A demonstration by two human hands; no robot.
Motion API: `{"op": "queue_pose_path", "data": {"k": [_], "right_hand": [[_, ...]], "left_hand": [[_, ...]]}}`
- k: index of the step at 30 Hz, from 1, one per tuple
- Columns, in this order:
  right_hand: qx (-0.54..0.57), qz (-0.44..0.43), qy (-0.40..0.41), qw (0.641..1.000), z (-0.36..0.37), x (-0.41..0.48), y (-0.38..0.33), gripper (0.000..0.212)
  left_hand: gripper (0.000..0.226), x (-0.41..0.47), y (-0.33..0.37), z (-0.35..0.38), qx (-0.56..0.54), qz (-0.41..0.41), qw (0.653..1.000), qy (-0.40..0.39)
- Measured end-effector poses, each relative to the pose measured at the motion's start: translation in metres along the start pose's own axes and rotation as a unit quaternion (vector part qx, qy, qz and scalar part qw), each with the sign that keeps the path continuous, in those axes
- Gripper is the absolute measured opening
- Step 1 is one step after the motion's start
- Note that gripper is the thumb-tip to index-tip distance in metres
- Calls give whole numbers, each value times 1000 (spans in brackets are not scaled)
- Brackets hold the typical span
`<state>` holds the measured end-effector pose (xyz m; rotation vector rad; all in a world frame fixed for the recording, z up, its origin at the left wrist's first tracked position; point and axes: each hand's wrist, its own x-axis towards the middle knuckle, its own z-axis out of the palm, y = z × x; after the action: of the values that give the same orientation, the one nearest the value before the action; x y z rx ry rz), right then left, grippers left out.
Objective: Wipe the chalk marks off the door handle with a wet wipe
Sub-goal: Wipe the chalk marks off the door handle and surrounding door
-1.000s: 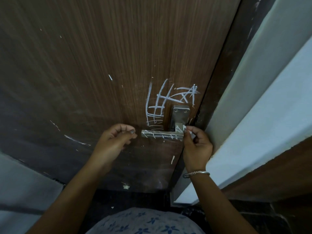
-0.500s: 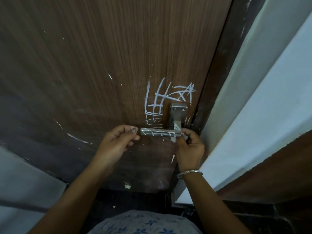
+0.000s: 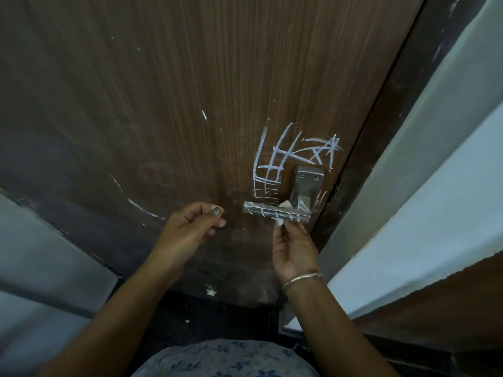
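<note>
low on the right side of the brown wooden door (image 3: pixel 190 104), close to the dark door frame (image 3: pixel 394 104), the metal door handle (image 3: pixel 272 212) sticks out level to the left from its backplate (image 3: pixel 309 180), which carries 2 screws. short white chalk marks (image 3: pixel 290 217) cross the front face of the lever, and a larger chalk scribble (image 3: pixel 275 159) of crossed lines covers the wood above and left of it. the right hand (image 3: pixel 295 248), a metal bangle (image 3: pixel 302 278) on its wrist, reaches up from below, and its fingertips pinch a small white piece (image 3: pixel 279 222) against the lower edge of the lever; i cannot tell whether it is the wet wipe. another white bit (image 3: pixel 285 204) shows just above the lever. the left hand (image 3: pixel 187 232) hangs apart from the handle, off its free end, fingers curled and thumb laid on the forefinger, with nothing seen in it
</note>
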<state>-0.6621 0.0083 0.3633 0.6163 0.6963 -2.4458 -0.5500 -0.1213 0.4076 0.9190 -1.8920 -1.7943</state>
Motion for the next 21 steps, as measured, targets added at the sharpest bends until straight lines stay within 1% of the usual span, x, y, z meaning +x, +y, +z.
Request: {"op": "queue_pose_path", "data": {"k": [5,10,12,14,16,18,21], "right_hand": [[90,24,-23,995,16,-1,2,19],[136,41,-47,989,20,-2,2,15],[122,25,-36,991,23,-2,2,15],[100,0,-17,995,22,-1,4,25],[89,-6,-7,996,19,0,5,31],[87,5,-6,996,18,0,4,30],[104,15,-19,994,22,1,4,16]], "left_hand": [[13,0,-3,-5,-6,-3,1000,18],[12,1,-2,-8,-12,-13,1000,25],[12,2,-2,-9,-8,-17,1000,24],[12,2,-3,-10,-4,-22,999,23],[13,2,-3,-10,-2,-25,999,21],[13,3,-2,-10,0,-27,999,20],[12,4,0,-10,1,-23,1000,20]]}}
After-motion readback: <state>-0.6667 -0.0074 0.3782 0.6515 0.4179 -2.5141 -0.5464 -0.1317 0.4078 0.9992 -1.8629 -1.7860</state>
